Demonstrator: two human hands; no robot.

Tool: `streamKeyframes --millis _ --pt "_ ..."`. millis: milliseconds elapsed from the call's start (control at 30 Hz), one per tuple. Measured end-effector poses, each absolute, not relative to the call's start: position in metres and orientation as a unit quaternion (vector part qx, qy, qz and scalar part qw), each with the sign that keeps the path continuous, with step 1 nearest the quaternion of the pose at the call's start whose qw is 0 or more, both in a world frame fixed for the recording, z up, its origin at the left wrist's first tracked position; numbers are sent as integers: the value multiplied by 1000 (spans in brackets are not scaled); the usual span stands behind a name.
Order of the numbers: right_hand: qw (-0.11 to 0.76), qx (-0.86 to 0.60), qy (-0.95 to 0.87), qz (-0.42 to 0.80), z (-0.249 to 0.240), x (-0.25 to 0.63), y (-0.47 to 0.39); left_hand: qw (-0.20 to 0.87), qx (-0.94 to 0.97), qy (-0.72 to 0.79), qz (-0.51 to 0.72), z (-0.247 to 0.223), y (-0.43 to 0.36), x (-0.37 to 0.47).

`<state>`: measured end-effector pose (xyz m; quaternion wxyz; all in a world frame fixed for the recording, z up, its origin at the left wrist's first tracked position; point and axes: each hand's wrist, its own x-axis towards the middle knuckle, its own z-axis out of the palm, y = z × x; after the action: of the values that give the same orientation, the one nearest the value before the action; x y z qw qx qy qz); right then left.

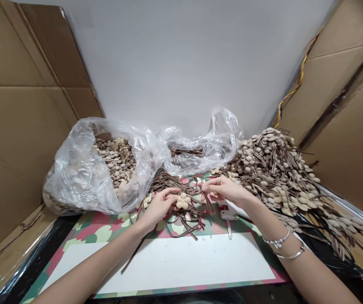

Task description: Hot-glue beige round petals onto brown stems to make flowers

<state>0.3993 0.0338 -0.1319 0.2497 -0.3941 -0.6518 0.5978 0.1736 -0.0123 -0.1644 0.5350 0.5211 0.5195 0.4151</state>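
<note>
My left hand [160,207] is closed, thumb and fingers pinching the edge of a beige flower-shaped piece [184,201] with rounded petals. Just right of it, my right hand [221,188] pinches a dark brown ribbon strip [209,203] with a pale stripe, its end hanging down. Between and beyond both hands lies a loose heap of such ribbons [169,181], some trailing onto the mat near me. Beneath my right wrist is a white object with a clear rod-like end [227,215]; its kind is unclear.
A clear plastic bag [83,169] full of flower pieces stands at left. Another plastic bag [222,145] with ribbons lies at the back. Flowers with ribbons form a big pile [273,169] at right. White paper [169,261] covers the patterned board's front. Cardboard walls [20,126] flank the table.
</note>
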Motion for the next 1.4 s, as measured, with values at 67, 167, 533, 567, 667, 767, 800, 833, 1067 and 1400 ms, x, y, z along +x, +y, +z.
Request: streamKeyframes --millis 67,167,533,567,667,767,800,833,1067,1400 --pt "235 -394 -640 616 -135 397 35 479 578 530 394 -165 -13 174" --pt "220 -389 -628 636 -139 394 35 416 635 537 367 -167 -13 173" --pt "263 -343 -623 652 -138 382 24 309 711 497 389 -146 -25 174" --pt "275 -336 -625 649 -138 378 21 370 702 479 375 -143 -28 176" --pt "315 -331 -628 630 -137 371 13 525 652 428 340 -144 -32 180" --pt "337 -320 -642 610 -137 367 10 583 617 403 342 -149 -32 182" --pt "334 -314 -649 607 -136 367 9 587 615 399 343 -151 -32 182" --pt "326 -309 -655 607 -137 366 8 586 617 398 343 -151 -32 183" --pt "309 -352 -688 555 -140 365 9 527 648 428 346 -149 -35 184" --pt "244 -358 -721 541 -138 376 13 428 668 477 379 -145 -33 182"
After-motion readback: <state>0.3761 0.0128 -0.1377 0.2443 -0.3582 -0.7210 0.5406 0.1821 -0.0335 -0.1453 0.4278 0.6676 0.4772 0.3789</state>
